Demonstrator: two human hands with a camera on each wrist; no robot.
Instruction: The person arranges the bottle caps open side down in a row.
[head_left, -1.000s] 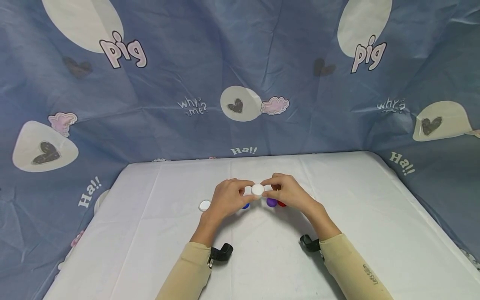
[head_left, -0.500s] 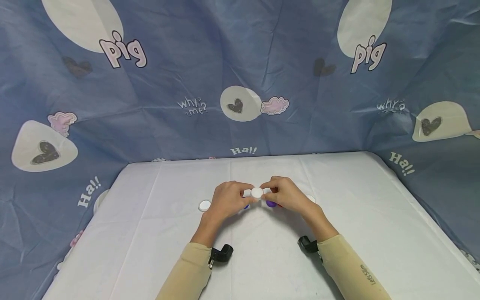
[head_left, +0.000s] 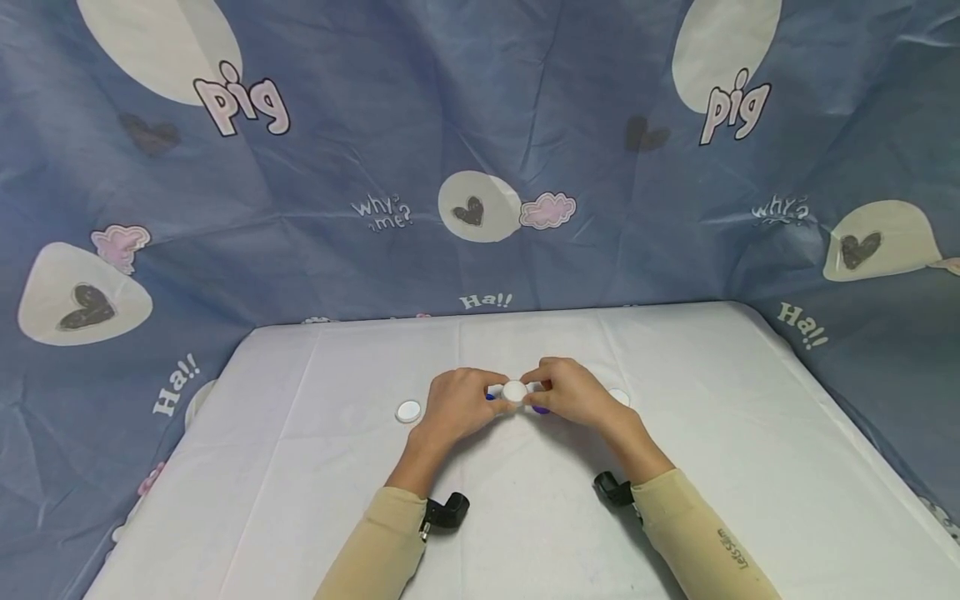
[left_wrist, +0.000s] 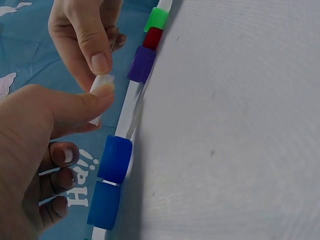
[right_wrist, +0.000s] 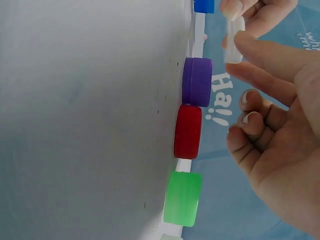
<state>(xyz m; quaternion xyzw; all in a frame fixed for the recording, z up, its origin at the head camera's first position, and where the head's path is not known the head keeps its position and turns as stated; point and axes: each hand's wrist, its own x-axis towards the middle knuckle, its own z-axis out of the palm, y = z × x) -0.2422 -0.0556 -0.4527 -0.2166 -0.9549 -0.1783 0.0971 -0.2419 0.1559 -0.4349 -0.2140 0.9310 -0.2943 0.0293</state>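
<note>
A white bottle cap is held just above the table by both hands. My left hand pinches its left side between thumb and forefinger, the other fingers loosely curled in the left wrist view. From the opposite side my right hand pinches it the same way. Below and around the hands stand a purple cap, a red cap and a green cap in a row. Nearer the left hand are a blue cap and a lighter blue cap. In the head view the hands hide most of these.
One white cap lies left of the left hand; another whitish cap is partly behind the right hand. A white cloth covers the table. Behind it hangs a blue printed curtain.
Both hands have sunk slightly with the white cap between them, towards the table. The whitish cap behind the right hand has come into sight; the red one is now hidden in the head view.
</note>
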